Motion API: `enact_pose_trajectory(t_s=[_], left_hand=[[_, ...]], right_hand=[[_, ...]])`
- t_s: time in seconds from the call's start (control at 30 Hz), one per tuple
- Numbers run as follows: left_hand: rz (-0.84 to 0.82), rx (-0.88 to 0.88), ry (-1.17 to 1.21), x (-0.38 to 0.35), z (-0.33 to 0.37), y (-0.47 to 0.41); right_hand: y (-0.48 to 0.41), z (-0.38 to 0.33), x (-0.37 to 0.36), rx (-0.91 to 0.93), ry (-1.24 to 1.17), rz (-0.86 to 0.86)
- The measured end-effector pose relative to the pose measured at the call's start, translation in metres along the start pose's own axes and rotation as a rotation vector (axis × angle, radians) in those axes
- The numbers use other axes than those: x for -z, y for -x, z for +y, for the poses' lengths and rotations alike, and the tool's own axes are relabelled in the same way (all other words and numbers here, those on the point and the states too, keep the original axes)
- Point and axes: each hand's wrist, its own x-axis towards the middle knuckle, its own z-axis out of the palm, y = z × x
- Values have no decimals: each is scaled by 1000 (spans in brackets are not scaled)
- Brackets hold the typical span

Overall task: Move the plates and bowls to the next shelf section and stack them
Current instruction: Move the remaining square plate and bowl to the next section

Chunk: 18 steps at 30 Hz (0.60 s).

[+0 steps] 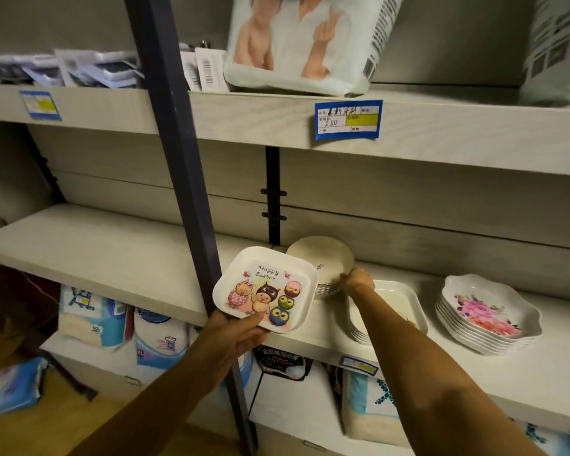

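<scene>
You face pale wood-look shelves [112, 258] split by a dark post [178, 159]; the section left of it lies bare. Your left hand [234, 334] pinches the Easter plate [267, 287] at its near corner, thumb on top, just in front of the post. Your right hand [359, 281] grips the rim of the bowls [320, 258], whose top one tilts. White trays [405, 301] sit under that forearm, floral plates [487, 314] farther right. Packs [96, 317] fill the shelf below.
</scene>
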Motion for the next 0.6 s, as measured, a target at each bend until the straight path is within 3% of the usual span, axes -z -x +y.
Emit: enact_pose_trajectory(t_s=[0.1,0.23,0.3,0.43,0.6], left_hand=[[-13,-11,17,-2,2,1],[-55,-34,49,-12,2,4],[-75,-43,48,-18,-2,6],[-149,-33,40,-36,-13,11],[-281,2,18,-62,-31,24]], right_hand=[[13,5,3,25,-144,-7],[75,17,22,205,-498,88],[119,25,32,257,-601,25],[173,39,34,291,-537,-71],[187,63,29,238,-398,131]])
